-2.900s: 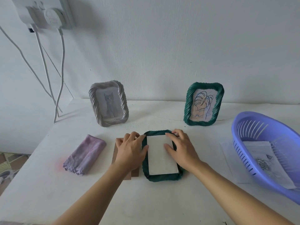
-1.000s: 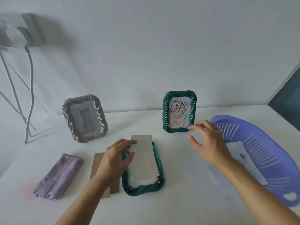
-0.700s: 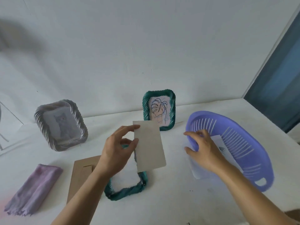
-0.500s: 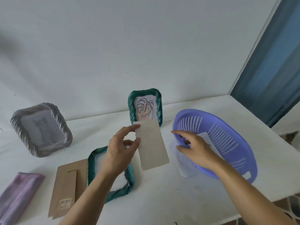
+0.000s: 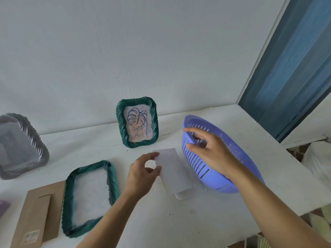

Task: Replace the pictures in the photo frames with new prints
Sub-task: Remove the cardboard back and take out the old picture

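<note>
The left hand [image 5: 143,173] pinches the left edge of a pale card sheet [image 5: 172,170] between thumb and fingertips, the sheet lying low over the white desk [image 5: 179,221], with another white sheet [image 5: 184,194] peeking out beneath its near end. The right hand [image 5: 211,154] reaches over the rim of the purple slotted basket [image 5: 202,169], fingers loosely spread and holding nothing that can be seen. The basket sits tilted near the desk's right edge, just beside the card sheet. Left of the left hand, the emptied green frame [image 5: 89,197] lies face down near the front edge, and its brown cardboard backing [image 5: 37,215] lies touching its left side. A second green frame [image 5: 137,122] with a leaf drawing stands upright at the back edge against the wall. A grey frame [image 5: 19,147] stands at the far left, and a scrap of purple cloth [image 5: 3,208] shows at the left border
</note>
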`<action>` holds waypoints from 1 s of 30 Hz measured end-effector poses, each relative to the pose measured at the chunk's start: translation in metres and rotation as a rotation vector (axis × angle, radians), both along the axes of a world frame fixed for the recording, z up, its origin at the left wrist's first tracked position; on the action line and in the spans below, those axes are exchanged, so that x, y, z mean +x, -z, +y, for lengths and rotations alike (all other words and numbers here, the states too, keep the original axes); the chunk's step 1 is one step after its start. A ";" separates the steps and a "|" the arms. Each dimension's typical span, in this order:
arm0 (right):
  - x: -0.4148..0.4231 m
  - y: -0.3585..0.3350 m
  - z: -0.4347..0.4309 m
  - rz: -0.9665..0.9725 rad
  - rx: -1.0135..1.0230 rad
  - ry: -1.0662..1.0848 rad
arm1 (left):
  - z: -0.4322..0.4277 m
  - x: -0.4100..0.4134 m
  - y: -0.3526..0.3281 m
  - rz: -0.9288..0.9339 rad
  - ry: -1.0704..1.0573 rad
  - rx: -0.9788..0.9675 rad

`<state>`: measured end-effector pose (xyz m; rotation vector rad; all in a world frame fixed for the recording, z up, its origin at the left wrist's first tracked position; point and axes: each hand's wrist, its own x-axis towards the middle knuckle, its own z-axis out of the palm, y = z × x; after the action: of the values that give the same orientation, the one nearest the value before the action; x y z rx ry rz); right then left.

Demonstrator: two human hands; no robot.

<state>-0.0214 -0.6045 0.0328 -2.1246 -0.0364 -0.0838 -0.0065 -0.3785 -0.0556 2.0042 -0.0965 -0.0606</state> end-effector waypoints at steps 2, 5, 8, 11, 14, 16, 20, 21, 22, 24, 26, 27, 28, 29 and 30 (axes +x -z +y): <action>0.002 -0.001 -0.003 0.005 0.000 -0.011 | -0.010 -0.001 0.005 -0.051 0.032 0.061; 0.002 0.000 -0.003 0.013 0.012 -0.031 | -0.022 -0.003 0.009 -0.081 0.066 0.104; 0.001 0.002 -0.002 0.019 -0.005 -0.041 | -0.029 -0.003 0.014 -0.107 0.087 0.103; -0.002 0.002 0.001 0.028 -0.016 -0.043 | -0.032 -0.006 0.025 -0.233 0.149 0.177; -0.006 0.004 0.007 0.023 -0.043 -0.059 | -0.031 -0.005 0.039 -0.341 0.139 0.319; -0.007 0.007 0.011 0.024 -0.038 -0.074 | -0.030 -0.005 0.046 -0.402 0.100 0.425; -0.009 0.014 0.019 0.003 -0.073 -0.084 | -0.026 -0.004 0.047 -0.386 0.076 0.563; -0.010 0.017 0.022 -0.008 -0.086 -0.085 | -0.025 -0.004 0.047 -0.369 0.085 0.586; -0.011 0.020 0.025 -0.021 -0.102 -0.088 | -0.023 -0.003 0.046 -0.352 0.094 0.608; -0.015 0.030 0.032 -0.034 -0.143 -0.103 | -0.020 -0.002 0.044 -0.307 0.098 0.654; -0.021 0.043 0.040 -0.043 -0.195 -0.127 | -0.017 -0.001 0.041 -0.281 0.092 0.690; -0.024 0.049 0.044 -0.053 -0.226 -0.133 | -0.015 -0.001 0.040 -0.276 0.092 0.694; -0.026 0.054 0.046 -0.066 -0.253 -0.136 | -0.014 -0.002 0.040 -0.274 0.095 0.695; -0.027 0.056 0.047 -0.079 -0.272 -0.136 | -0.013 -0.002 0.040 -0.274 0.099 0.699; -0.027 0.056 0.047 -0.088 -0.278 -0.132 | -0.012 -0.002 0.040 -0.277 0.104 0.702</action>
<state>-0.0480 -0.5573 -0.0232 -2.3887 -0.2532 -0.0985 -0.0085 -0.3908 -0.0961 2.6982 -0.4023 0.1364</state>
